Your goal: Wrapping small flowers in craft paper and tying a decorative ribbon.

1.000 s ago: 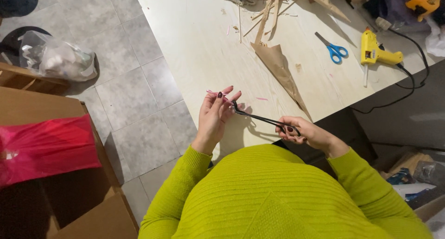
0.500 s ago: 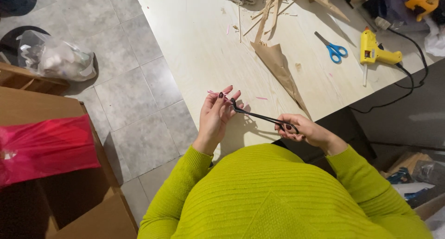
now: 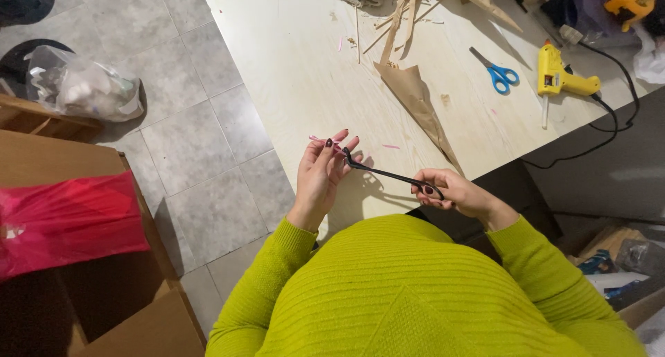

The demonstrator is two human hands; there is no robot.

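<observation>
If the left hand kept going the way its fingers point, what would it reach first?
The left hand points up-frame and slightly right, over the table. Past the pink strip at its fingertips the surface looks bare until small scraps far up; depth is uncertain.

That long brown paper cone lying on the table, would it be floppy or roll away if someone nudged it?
The brown paper cone looks thin and creased, so probably light and easily crushed. Its tapered shape would likely swing it round in an arc, not roll it straight. It lies flattened on the table, so it may just slide.

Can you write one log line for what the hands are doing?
left hand: pinches pink strip | right hand: holds black scissors | table: glue gun
</observation>
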